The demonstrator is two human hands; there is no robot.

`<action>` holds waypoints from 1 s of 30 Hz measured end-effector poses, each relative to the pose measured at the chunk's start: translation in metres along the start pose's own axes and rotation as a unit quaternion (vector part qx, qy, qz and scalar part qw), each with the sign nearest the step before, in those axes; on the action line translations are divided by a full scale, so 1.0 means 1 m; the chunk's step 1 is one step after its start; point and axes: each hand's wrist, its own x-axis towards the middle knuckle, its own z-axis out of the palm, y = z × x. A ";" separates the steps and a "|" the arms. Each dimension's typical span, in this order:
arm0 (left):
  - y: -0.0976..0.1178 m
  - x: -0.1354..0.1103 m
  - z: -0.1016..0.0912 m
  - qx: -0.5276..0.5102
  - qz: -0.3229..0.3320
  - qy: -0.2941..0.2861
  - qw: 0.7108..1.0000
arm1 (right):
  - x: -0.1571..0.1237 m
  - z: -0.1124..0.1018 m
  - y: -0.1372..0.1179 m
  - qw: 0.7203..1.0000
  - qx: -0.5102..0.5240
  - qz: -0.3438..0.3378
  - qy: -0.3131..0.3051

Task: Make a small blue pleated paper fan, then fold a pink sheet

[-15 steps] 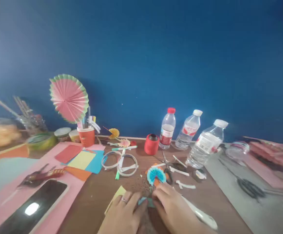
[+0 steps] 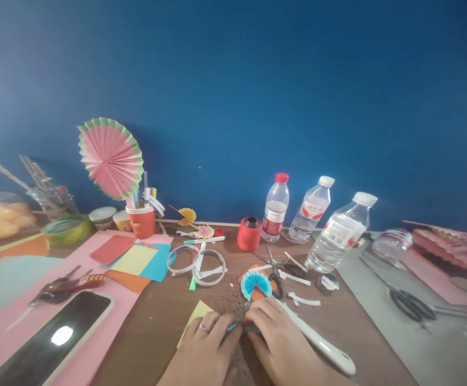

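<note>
Craft workspace; home or classroom, can't tell. Brown surface [image 2: 145, 332] against blue wall [image 2: 233, 107], strewn with coloured paper [image 2: 134, 260], scissors [image 2: 273, 262], green tape roll [image 2: 66, 237], marker [image 2: 206, 240], white paper scraps [image 2: 295, 277]. Pleated pink-green fan [image 2: 110, 161] stands in red cup [image 2: 142, 225].

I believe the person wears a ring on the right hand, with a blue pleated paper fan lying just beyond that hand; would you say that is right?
Not quite: the head view shows the ring on the left hand. The blue pleated paper fan does lie just beyond the right hand, as you say.
</note>
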 end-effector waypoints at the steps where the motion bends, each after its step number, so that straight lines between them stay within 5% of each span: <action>1: 0.002 0.000 -0.002 -0.001 -0.004 -0.005 1.000 | 0.000 0.000 0.000 1.000 -0.002 0.000 0.000; 18: 0.010 -0.002 -0.012 0.017 -0.010 -0.031 0.999 | 0.000 0.001 -0.002 0.996 -0.002 0.076 0.050; 30: 0.005 -0.005 0.000 0.082 0.041 0.032 0.995 | -0.002 0.002 0.001 0.998 -0.015 0.059 0.033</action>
